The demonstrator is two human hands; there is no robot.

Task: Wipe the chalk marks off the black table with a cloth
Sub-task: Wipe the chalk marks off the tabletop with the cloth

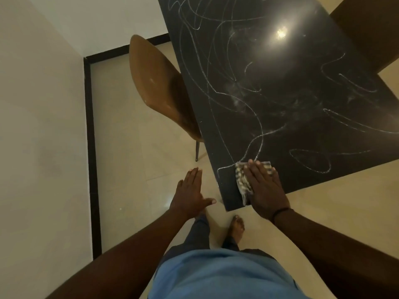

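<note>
The black table fills the upper right and is covered with looping white chalk marks. My right hand lies flat on a checked cloth, pressing it onto the table's near corner; most of the cloth is hidden under the palm. A chalk line runs from the cloth's left edge toward the corner. My left hand hovers over the floor just left of the table corner, fingers extended and holding nothing.
A brown chair stands tucked against the table's left side. A cream wall with a black floor border runs along the left. My bare feet stand on pale floor tiles by the corner. A bright light reflects on the tabletop.
</note>
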